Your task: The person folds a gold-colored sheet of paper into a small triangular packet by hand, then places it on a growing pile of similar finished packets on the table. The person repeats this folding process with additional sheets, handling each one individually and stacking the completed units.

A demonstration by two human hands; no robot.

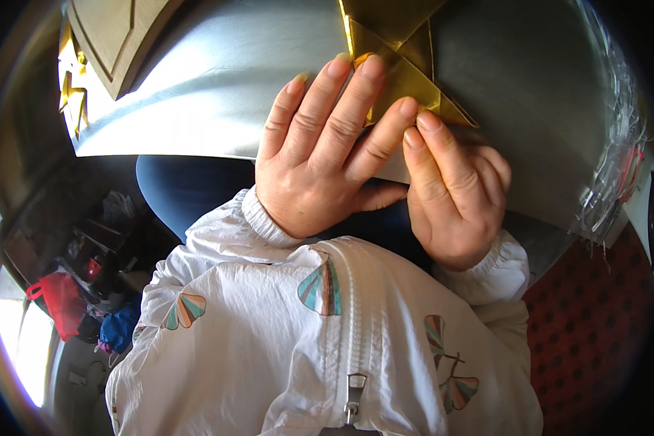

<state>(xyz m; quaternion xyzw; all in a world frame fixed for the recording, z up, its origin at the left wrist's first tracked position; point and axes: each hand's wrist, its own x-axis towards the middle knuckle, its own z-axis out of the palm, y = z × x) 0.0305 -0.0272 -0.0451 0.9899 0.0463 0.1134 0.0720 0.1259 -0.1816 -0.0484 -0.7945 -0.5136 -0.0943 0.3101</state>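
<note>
A sheet of shiny gold foil paper (403,73), folded with crossing creases, lies on the grey tabletop at the upper middle. Stretched out and slightly spread, the fingers of my left hand (309,163) rest flat along its left and near side, the index fingertip close to the near edge. My right hand (458,192) is closed in a pinch at that near edge, thumb and index fingertips together beside my left index finger. Both hands cover part of the paper's near side. Its far end runs out of view.
A wooden board (127,43) with a pointed corner is at the upper left, with several folded gold foil pieces (73,91) beside it. Crinkled clear plastic (614,160) hangs along the table's right side. Red (59,305) and blue bags (120,330) sit low at the left.
</note>
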